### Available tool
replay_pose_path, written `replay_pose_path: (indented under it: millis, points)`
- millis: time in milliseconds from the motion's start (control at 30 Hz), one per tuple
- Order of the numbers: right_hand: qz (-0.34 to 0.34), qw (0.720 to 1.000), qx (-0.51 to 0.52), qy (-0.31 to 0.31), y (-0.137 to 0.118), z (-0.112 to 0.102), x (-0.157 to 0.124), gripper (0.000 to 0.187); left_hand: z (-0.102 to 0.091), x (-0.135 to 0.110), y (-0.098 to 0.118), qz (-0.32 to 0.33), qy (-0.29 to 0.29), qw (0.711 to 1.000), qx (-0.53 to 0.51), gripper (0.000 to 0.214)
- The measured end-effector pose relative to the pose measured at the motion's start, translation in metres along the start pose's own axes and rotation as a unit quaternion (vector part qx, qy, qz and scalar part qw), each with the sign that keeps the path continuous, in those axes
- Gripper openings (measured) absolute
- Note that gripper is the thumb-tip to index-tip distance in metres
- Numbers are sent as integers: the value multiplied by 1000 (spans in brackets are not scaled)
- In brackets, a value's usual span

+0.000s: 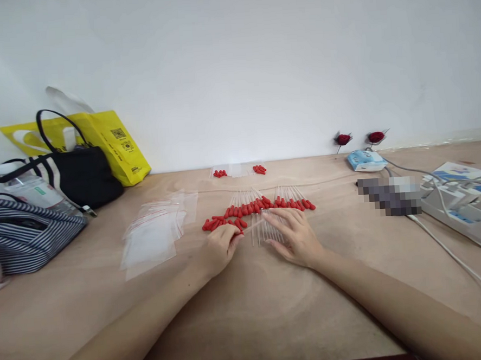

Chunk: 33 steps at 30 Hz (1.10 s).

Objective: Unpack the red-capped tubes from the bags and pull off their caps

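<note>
My left hand (220, 247) is closed in a pinch around the red rubber bulb of a glass dropper, whose thin clear tube (253, 224) slants towards my right hand. With thumb and fingers apart, my right hand (295, 236) rests over several loose glass tubes (270, 230); the slanting tube ends close to its fingertips, and contact is unclear. Just beyond both hands, droppers with red bulbs (246, 208) lie in a row, their tubes pointing at the wall. More droppers (294, 201) continue this row on the right. Loose red bulbs (214, 223) lie beside my left hand.
Clear zip bags (150, 237) are spread on the left of the wooden table (249, 315). Filled bags (240, 170) lie near the wall. Black (85, 178), striped (32, 236) and yellow bags (120, 149) stand left. A tissue pack (366, 161) and power strip (466, 209) with cables are right.
</note>
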State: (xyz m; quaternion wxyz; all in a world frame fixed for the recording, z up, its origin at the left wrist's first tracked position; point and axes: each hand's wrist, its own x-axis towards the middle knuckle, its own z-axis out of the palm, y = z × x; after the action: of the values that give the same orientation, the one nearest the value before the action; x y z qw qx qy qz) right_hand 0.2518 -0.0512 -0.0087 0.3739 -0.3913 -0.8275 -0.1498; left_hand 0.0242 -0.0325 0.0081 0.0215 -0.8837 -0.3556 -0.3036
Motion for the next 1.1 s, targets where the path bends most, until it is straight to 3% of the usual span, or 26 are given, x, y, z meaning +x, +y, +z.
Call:
replay_pose_path:
  millis: [100, 333, 600, 1100]
  points:
    - [-31, 999, -34, -27, -8, 0, 2, 40, 10, -4, 5, 77, 22, 996, 26, 21]
    - [-53, 999, -12, -3, -12, 9, 4, 25, 13, -6, 8, 142, 25, 988, 53, 19]
    - [-91, 995, 29, 26, -13, 7, 4, 29, 13, -5, 8, 107, 15, 994, 25, 21]
    - [-104, 993, 25, 43, -15, 8, 0, 11, 8, -7, 12, 142, 25, 989, 35, 16]
